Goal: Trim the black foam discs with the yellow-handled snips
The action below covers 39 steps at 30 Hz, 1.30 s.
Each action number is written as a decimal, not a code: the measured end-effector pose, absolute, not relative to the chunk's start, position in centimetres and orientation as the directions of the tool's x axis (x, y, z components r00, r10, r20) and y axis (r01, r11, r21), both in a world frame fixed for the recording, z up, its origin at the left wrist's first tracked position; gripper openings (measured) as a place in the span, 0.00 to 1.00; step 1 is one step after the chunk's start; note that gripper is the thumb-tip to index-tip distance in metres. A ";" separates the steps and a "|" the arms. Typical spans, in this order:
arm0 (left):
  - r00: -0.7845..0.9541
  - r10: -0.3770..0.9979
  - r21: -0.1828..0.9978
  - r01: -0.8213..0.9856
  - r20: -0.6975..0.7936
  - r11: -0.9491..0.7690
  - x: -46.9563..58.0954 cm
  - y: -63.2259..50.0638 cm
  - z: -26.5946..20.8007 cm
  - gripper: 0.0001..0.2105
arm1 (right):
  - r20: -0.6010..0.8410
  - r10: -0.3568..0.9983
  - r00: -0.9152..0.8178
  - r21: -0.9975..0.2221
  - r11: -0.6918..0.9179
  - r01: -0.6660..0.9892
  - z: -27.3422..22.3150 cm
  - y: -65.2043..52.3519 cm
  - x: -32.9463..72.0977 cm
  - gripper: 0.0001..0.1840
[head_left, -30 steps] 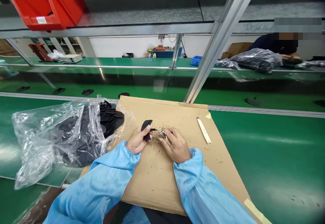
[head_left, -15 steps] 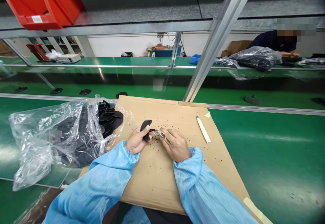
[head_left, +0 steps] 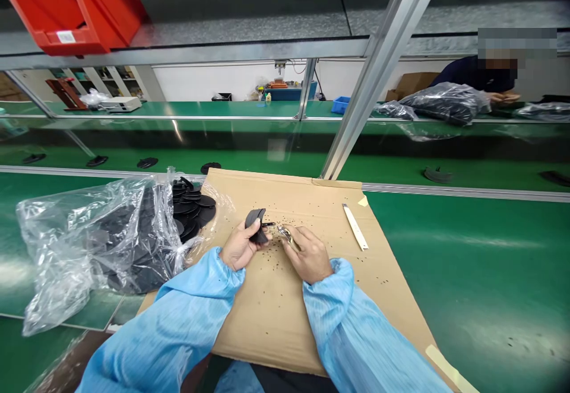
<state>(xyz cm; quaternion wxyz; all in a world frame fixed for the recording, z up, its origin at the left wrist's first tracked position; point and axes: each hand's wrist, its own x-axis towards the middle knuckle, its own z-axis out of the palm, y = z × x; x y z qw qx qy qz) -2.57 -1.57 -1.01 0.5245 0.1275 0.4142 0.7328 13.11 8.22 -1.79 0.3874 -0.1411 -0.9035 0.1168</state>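
My left hand (head_left: 241, 246) grips a black curved plastic part (head_left: 255, 225) above the cardboard sheet (head_left: 249, 322). From the part's right side a thin black stem points toward my right hand (head_left: 310, 255). Closed fingers of that hand hold a small shiny metal clipper (head_left: 285, 234), which looks like a nail clipper. Its tip is just right of the stem, with a small gap between them. Many tiny black scraps lie scattered on the cardboard beneath both hands.
Left of the cardboard, a clear plastic bag (head_left: 84, 233) spills black plastic parts (head_left: 191, 209). A white-handled knife (head_left: 355, 227) lies at the right. Behind, a metal post (head_left: 378, 78) slants upward; more black parts rest on the green belt (head_left: 285, 158). A person sits across, far right.
The clipper has drawn slightly away from the stem, where it had been at or near its end. The black part has turned a little in my left hand, showing more of its face.
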 end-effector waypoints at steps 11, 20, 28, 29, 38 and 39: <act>-0.490 0.850 0.736 -0.646 -0.196 -0.203 -3.0 -1.4 -0.8 0.32 | 0.627 0.381 -0.679 -0.394 0.908 0.145 -2.3 9.0 13.2 0.14; -0.314 0.916 0.651 -0.755 -0.251 -0.081 -3.4 -2.0 -0.5 0.24 | 0.583 0.317 -0.748 -0.420 0.906 0.057 -2.4 8.3 13.0 0.15; -0.222 0.945 0.677 -0.736 -0.240 -0.001 -3.7 -2.1 -0.9 0.20 | 0.543 0.240 -0.805 -0.455 0.890 -0.042 -2.3 7.8 12.7 0.16; -0.212 0.950 0.684 -0.729 -0.228 0.002 -3.7 -2.2 -1.0 0.21 | 0.536 0.237 -0.810 -0.459 0.887 -0.044 -2.3 7.8 12.7 0.16; -0.188 0.962 0.703 -0.711 -0.197 0.005 -3.6 -2.3 -0.8 0.20 | 0.477 0.219 -0.851 -0.552 0.828 -0.096 -2.0 7.9 13.0 0.18; -0.187 0.962 0.702 -0.712 -0.201 0.008 -3.5 -2.3 -0.7 0.20 | 0.473 0.216 -0.854 -0.561 0.822 -0.103 -1.9 7.9 13.0 0.17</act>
